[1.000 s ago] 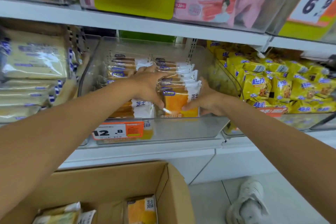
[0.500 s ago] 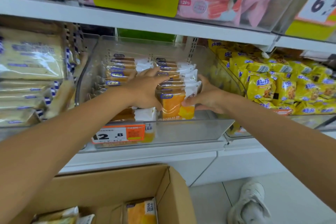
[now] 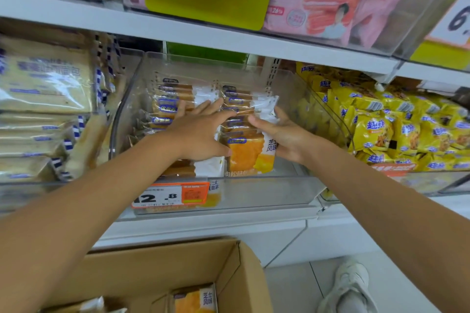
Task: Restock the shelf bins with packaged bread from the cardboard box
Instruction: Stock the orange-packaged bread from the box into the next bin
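Note:
A clear shelf bin holds two rows of orange-and-white packaged bread. My left hand lies over the left row with its fingers straight and spread, and its thumb touches the front pack of the right row. My right hand holds the right side of that right row, thumb on top and fingers curled round the white pack ends. Below, the open cardboard box shows one more bread pack at its bottom.
A bin of pale toast packs sits left, a bin of yellow snack bags right. An orange price tag hangs on the bin front. The upper shelf overhangs closely. My white shoe stands on the floor beside the box.
My left hand's fingers have straightened and slid further back over the left row. My right hand has moved up along the right row's side, and the front pack stands a little more upright.

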`<act>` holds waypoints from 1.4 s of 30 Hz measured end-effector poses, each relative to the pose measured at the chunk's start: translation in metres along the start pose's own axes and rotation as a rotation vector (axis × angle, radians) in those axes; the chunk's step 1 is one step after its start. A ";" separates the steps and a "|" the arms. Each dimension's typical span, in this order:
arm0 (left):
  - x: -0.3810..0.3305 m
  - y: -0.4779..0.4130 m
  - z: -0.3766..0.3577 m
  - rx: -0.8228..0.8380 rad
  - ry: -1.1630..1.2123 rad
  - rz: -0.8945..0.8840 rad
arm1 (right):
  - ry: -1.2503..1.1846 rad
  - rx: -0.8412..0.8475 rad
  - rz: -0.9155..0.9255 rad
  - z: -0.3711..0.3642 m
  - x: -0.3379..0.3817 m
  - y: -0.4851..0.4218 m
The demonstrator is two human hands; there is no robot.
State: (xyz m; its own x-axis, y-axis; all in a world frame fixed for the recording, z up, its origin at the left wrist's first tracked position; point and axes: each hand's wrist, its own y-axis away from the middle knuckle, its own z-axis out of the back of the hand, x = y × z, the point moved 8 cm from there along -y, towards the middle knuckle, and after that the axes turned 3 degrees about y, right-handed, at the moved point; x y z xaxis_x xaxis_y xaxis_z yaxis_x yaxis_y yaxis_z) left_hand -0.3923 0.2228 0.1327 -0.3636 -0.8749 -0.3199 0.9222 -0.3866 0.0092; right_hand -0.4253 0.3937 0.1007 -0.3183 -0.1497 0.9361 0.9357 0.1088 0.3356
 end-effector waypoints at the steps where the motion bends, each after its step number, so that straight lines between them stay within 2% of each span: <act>1: 0.000 0.000 0.000 -0.002 0.004 -0.001 | -0.004 -0.001 0.000 0.002 -0.002 0.000; 4: 0.000 0.001 0.002 -0.010 0.026 -0.004 | 0.090 -0.032 -0.007 0.008 -0.002 0.007; 8: -0.002 0.009 0.014 -0.051 0.178 0.005 | 0.398 -0.112 -0.001 0.015 0.006 0.034; 11: -0.006 0.033 0.034 -0.164 0.382 0.009 | 0.637 -0.165 0.231 0.008 0.032 0.071; 13: -0.005 0.057 0.044 -0.254 0.439 0.034 | 0.787 -0.277 0.367 0.002 0.045 0.099; 15: -0.001 0.087 0.050 -0.344 0.460 0.071 | 0.824 -0.357 0.474 -0.015 0.049 0.129; 18: 0.001 0.141 0.044 -0.407 0.549 0.120 | 0.834 -0.349 0.604 -0.061 0.037 0.175; 20: 0.007 0.182 0.023 -0.390 0.557 0.173 | 0.798 -0.240 0.621 -0.096 0.009 0.195; 22: 0.025 0.221 -0.014 -0.315 0.574 0.262 | 0.788 -0.103 0.552 -0.126 -0.038 0.203; 25: 0.075 0.281 -0.088 -0.169 0.622 0.472 | 0.846 0.115 0.349 -0.165 -0.130 0.200; 29: 0.139 0.351 -0.172 -0.102 0.690 0.717 | 0.963 0.328 0.064 -0.199 -0.255 0.191; 31: 0.156 0.377 -0.208 -0.071 0.766 0.822 | 0.944 0.438 -0.096 -0.213 -0.316 0.192; 33: 0.162 0.397 -0.237 -0.052 0.831 0.869 | 0.797 0.550 -0.306 -0.227 -0.369 0.202; 34: 0.163 0.404 -0.249 -0.037 0.861 0.890 | 0.772 0.588 -0.340 -0.236 -0.386 0.208; 36: 0.165 0.416 -0.270 0.002 0.891 0.923 | 0.807 0.721 -0.357 -0.260 -0.401 0.223; 39: 0.167 0.422 -0.291 0.042 0.912 0.936 | 1.019 0.941 -0.179 -0.293 -0.403 0.255; 42: 0.162 0.420 -0.301 0.077 0.935 0.938 | 1.201 1.125 -0.077 -0.306 -0.421 0.284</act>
State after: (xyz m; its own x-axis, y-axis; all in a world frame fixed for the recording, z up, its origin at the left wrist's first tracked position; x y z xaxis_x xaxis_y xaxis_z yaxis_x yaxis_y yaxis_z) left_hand -0.0239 0.0066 -0.2001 0.6584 -0.3002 -0.6902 0.7513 0.2074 0.6265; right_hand 0.0210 0.1866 -0.2300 0.4385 -0.7585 0.4821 0.1804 0.5998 0.7796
